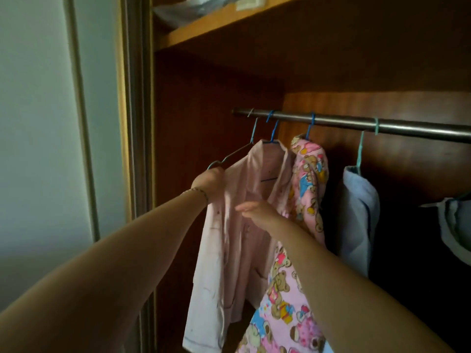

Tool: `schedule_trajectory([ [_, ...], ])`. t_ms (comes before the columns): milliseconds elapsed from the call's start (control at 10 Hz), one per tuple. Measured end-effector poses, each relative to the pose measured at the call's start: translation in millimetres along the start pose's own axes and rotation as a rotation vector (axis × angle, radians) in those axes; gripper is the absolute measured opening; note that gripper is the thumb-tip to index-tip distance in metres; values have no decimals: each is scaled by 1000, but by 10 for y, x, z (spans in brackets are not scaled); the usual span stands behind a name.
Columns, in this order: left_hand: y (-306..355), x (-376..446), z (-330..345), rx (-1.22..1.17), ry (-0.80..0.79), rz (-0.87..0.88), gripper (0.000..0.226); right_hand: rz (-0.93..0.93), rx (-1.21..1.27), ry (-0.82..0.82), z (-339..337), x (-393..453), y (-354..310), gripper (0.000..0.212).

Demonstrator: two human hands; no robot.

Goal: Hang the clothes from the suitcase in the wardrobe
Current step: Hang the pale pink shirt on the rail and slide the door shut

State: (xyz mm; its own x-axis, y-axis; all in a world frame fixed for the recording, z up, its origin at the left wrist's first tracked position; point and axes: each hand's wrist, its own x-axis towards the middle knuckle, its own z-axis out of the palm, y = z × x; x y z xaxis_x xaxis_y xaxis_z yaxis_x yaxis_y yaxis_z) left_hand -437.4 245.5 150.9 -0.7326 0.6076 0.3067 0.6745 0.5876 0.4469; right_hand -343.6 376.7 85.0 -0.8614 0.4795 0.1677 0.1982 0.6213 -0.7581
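A pale pink shirt (229, 250) hangs on a blue wire hanger from the metal rail (356, 123) inside the dark wooden wardrobe. My left hand (209, 180) grips the shoulder end of a wire hanger (229, 155) at the shirt's left side. My right hand (257, 212) rests flat against the shirt's front, fingers straight. To the right hangs a pink teddy-bear print garment (308, 179), whose lower part sits under my right forearm. The suitcase is out of view.
Further right on the rail hang a light blue garment (359, 220) and a pale one (456, 225) at the frame edge. A wooden shelf (216, 26) with a grey bundle runs above. The wardrobe's door frame (135, 123) and a white wall stand left.
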Motion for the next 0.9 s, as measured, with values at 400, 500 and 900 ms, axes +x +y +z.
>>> schedule_trajectory([
  [400,-437,-395,187,48,-33,-105,79,40,-132,-271,545,-170,-99,25],
  [500,-618,-636,80,-33,137,39,62,36,-96,-290,663,-198,-235,27],
  [900,-1504,-1018,-507,-677,501,-378,58,41,2,-283,1115,-318,-593,24],
])
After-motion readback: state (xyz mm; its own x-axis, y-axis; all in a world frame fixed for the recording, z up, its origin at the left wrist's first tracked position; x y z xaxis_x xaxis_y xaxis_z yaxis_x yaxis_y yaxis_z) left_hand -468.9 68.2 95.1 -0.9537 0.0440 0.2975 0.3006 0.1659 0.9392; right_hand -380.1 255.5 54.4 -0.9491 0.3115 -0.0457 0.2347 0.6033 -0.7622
